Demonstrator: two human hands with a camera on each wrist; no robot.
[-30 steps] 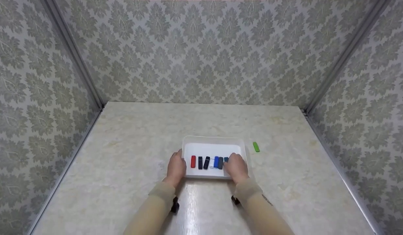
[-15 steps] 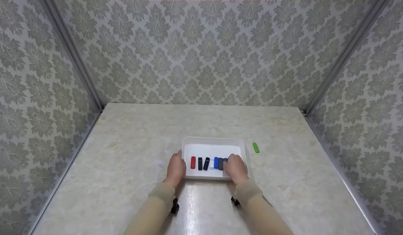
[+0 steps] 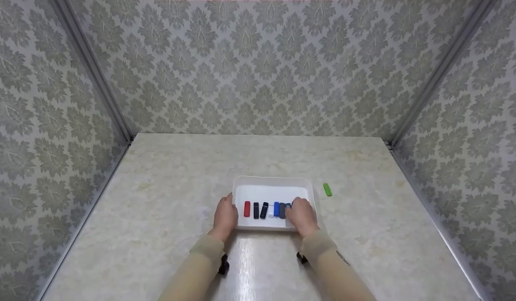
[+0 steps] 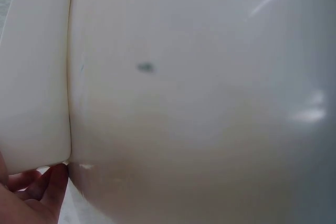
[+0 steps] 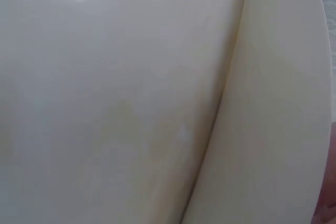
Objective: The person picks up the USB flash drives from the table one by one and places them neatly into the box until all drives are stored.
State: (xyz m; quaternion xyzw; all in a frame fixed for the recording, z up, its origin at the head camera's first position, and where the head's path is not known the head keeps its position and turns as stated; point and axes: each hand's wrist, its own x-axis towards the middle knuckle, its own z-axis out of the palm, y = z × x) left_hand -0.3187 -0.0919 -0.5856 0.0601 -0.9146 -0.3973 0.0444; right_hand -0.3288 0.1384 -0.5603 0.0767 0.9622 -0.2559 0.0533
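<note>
A white rectangular tray (image 3: 266, 191) lies on the table, with a row of small sticks that look like USB flash drives. From left to right they are a red one (image 3: 247, 208), two black ones (image 3: 256, 210), a white one (image 3: 271, 211), a blue one (image 3: 276, 209) and a dark grey one (image 3: 282, 210). My left hand (image 3: 225, 212) grips the tray's left side; in the left wrist view its fingers (image 4: 54, 187) bend at the corner. Inside the tray's right end, my right hand (image 3: 302, 214) pinches a teal-blue flash drive (image 3: 288, 205), mostly hidden by the fingers.
A green flash drive (image 3: 327, 189) lies on the marbled table (image 3: 178, 175), right of the tray. Patterned wall panels (image 3: 249, 71) with grey metal edges stand behind and at both sides.
My right fingers shift the teal-blue flash drive slightly beside the grey one. The left hand keeps its place on the tray, and the whole head view drifts a few pixels.
</note>
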